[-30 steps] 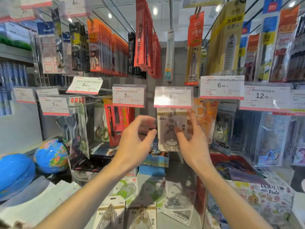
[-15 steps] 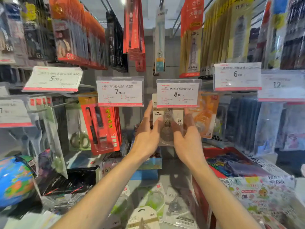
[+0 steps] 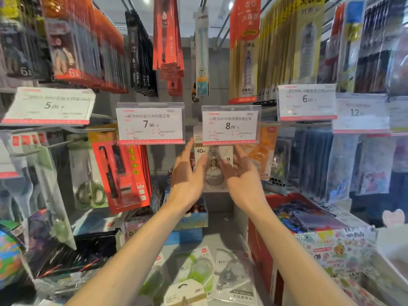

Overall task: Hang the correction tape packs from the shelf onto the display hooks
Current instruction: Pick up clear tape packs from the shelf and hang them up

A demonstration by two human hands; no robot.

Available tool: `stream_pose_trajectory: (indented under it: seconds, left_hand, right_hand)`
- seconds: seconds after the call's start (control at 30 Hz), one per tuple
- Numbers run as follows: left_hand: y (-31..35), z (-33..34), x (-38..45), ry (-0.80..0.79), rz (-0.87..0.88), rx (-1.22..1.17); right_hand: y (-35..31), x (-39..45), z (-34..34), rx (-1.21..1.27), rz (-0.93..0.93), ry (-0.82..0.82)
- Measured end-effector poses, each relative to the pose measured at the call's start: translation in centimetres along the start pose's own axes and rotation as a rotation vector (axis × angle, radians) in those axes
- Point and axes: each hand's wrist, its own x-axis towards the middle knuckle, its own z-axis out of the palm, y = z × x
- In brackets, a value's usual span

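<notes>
Fingers straight and spread, a person's left hand point(image 3: 186, 173) and right hand point(image 3: 241, 173) flank a correction tape pack point(image 3: 213, 166) hanging just below the 8.00 price tag point(image 3: 230, 124). Neither hand grasps the pack; fingertips lie at its side edges, though actual contact cannot be told. The pack hangs upright, long axis vertical, printed face toward the camera, its top hidden behind the tag. Left of the tag sits a 7.90 price tag point(image 3: 150, 123) above a red pen pack point(image 3: 120, 171). Well below the tag, more correction tape packs point(image 3: 234, 277) lie flat on the shelf point(image 3: 223, 230).
</notes>
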Motion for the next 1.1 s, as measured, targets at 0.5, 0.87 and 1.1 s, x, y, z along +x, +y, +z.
stream_pose_trajectory:
  seconds: [0.5, 0.87, 1.1]
  left_hand:
    - [3.9, -5.9, -11.9, 0.149, -0.085, -0.132]
    - [0.7, -12.1, -20.1, 0.099, -0.239, -0.145]
    - [-4.5, -17.4, -19.9, -0.098, -0.280, -0.062]
  right_hand:
    - [-1.5, -8.3, -7.2, 0.248, 0.112, -0.120]
    - [0.8, -15.8, -4.7, 0.258, 0.266, -0.269]
    - [2.5, -18.4, 1.7, 0.127, 0.348, -0.265]
